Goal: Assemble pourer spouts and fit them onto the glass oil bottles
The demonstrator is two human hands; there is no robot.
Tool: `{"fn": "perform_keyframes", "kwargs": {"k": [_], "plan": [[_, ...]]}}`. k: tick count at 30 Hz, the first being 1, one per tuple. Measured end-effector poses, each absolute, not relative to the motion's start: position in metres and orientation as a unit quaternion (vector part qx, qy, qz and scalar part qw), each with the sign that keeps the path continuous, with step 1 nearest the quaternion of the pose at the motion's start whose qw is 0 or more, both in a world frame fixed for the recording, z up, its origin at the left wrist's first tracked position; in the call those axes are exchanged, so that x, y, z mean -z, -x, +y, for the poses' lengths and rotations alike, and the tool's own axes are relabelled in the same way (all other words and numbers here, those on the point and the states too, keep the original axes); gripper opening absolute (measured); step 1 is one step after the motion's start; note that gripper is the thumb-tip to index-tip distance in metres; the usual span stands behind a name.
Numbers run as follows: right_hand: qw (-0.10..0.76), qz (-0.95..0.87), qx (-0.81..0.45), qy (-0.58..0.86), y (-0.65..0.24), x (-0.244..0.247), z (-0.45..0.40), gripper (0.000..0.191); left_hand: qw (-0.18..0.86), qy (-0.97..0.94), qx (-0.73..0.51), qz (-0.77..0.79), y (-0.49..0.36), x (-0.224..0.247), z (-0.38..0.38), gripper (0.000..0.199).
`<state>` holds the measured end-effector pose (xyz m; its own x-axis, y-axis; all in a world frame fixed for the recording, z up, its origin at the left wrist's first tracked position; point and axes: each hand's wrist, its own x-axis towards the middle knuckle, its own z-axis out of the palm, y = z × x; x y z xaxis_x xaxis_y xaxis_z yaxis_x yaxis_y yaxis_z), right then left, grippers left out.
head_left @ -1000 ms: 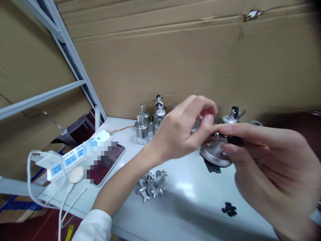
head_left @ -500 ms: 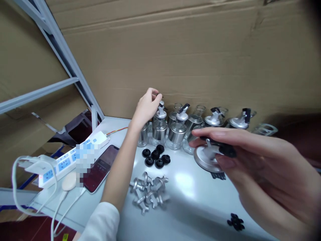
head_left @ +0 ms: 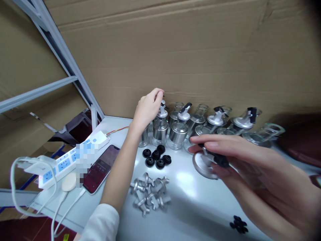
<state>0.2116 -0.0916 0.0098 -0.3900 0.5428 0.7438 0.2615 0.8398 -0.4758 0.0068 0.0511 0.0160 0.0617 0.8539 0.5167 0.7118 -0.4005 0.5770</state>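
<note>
Workshop bench (head_left: 195, 207), piled metal fittings (head_left: 151, 195), lined-up glass bottles (head_left: 178, 134)

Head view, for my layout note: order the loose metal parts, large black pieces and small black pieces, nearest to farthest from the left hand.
1. Large black pieces, before the bottles.
2. Loose metal parts, nearer the camera.
3. Small black pieces, front right.

Your silver disc-shaped metal cap (head_left: 202, 166): satin. Clear round glass bottles (head_left: 178, 134): smooth, shiny. Pale grey table (head_left: 193, 204): glossy. Brown cardboard sheet (head_left: 175, 53): matt.
</note>
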Motion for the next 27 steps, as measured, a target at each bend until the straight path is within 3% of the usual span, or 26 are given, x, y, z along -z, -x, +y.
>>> {"fn": "perform_keyframes", "kwargs": {"k": [8,13,16,22,27], "plan": [[0.468,-0.839,-0.162,0.225,-0.208,-0.013,-0.096,0.044,0.065,-0.715,-0.408,0.565,-0.014,-0.017,0.045,0.032],[0.468,-0.846,-0.134,0.217,-0.209,-0.019,-0.096,0.041,0.204,-0.678,-0.511,0.488,0.014,-0.022,0.057,0.040],[0.476,-0.842,-0.132,0.219,-0.208,-0.020,-0.093,0.041,0.261,-0.609,-0.557,0.501,0.040,-0.019,0.066,0.030],[0.476,-0.846,-0.131,0.202,-0.208,-0.019,-0.088,0.041,0.395,-0.591,-0.481,0.513,0.058,0.007,0.076,0.021],[0.490,-0.839,-0.118,0.204,-0.209,-0.021,-0.086,0.041,0.422,-0.627,-0.457,0.469,0.055,0.014,0.076,0.028]]}}
